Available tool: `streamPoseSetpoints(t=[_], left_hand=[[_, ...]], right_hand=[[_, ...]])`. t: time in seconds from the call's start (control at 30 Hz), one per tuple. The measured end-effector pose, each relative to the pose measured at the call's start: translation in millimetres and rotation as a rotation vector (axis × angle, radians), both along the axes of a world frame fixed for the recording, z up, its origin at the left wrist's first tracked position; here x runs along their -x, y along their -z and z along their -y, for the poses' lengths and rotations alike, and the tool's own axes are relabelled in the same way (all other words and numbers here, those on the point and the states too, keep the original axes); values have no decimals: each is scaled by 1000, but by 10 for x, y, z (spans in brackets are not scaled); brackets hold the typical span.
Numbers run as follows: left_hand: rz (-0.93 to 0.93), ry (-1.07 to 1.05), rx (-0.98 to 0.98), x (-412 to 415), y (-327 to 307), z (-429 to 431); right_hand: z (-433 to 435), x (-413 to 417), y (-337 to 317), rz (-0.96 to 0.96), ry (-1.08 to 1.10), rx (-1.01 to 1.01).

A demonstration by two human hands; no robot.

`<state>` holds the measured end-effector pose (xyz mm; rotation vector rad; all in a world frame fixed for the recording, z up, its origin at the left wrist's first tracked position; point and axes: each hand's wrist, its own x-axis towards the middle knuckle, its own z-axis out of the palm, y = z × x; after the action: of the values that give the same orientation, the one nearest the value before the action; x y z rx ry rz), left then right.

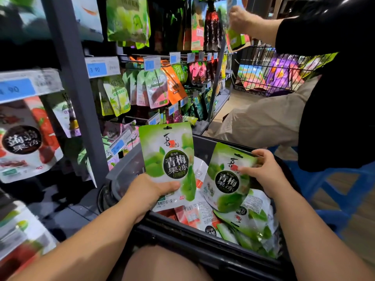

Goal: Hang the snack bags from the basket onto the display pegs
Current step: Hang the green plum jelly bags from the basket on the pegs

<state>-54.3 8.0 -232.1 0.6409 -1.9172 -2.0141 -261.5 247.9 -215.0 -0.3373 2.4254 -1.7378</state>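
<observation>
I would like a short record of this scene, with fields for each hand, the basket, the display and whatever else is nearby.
left hand: grips the first green bag by its lower edge, upright, hang hole on top
right hand: grips the second green bag at its upper corner, tilted, over the basket
basket: dark, holds loose bags, green and red
display pegs: carry hanging bags; blue price tags in front
nearby: second person in a black top, holding a bag up at the rack; wire cart behind

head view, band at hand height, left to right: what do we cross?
Red jelly bag → grey shelf post → green bag gripped by left hand → second green bag held by right hand → another person's black top.
</observation>
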Motion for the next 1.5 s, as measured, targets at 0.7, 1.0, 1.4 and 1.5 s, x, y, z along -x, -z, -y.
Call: streamPoseSetpoints(t=[0.7, 1.0, 1.4, 1.5], left_hand=[[-57, -71, 15, -78, -62, -91], [-227, -203, -74, -303, -334, -91], [-278, -112, -306, -927, -1119, 192], [-354, -131, -123, -1118, -1318, 180]], right_hand=[[294, -248, 374, 431, -22, 34], [356, -354, -74, 410, -89, 571], [1358, -1318, -1162, 220, -612, 579], [1576, -1516, -1310, 159, -649, 561]])
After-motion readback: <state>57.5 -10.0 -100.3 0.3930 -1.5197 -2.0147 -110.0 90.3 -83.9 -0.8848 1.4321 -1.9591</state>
